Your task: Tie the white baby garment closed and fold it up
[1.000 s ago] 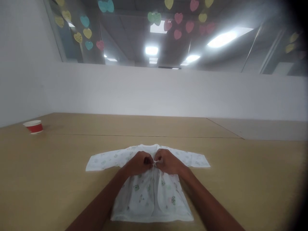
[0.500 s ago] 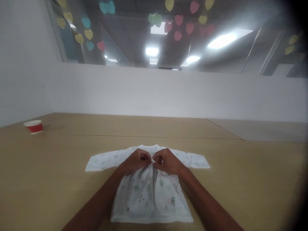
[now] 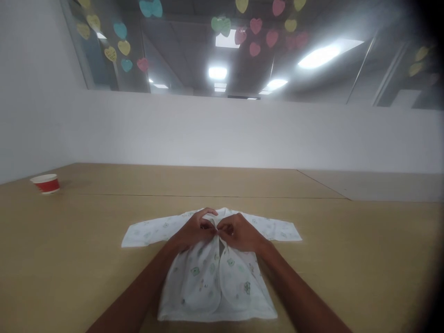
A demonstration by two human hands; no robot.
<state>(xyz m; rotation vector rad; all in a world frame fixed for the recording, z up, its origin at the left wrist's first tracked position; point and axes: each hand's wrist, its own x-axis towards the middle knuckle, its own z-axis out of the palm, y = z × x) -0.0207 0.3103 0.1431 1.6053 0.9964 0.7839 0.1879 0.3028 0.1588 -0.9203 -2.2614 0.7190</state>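
Note:
A small white baby shirt (image 3: 208,286) with a pale printed pattern lies flat on the wooden table (image 3: 69,259), sleeves spread left and right. My left hand (image 3: 196,229) and my right hand (image 3: 237,232) meet at the shirt's front opening just below the collar. Both pinch the fabric edges there, fingers curled and touching each other. What sits between the fingertips is too small to make out. The lower front flaps lie slightly apart.
A red and white paper cup (image 3: 45,183) stands far left on the table. A low white wall (image 3: 243,134) runs behind the table, with glass and paper hearts (image 3: 255,25) above it. A seam separates a second tabletop (image 3: 381,185) at the right.
My hands have crept a little up the front opening toward the collar. The left forefinger has lifted and stretched forward. The shirt has hardly shifted.

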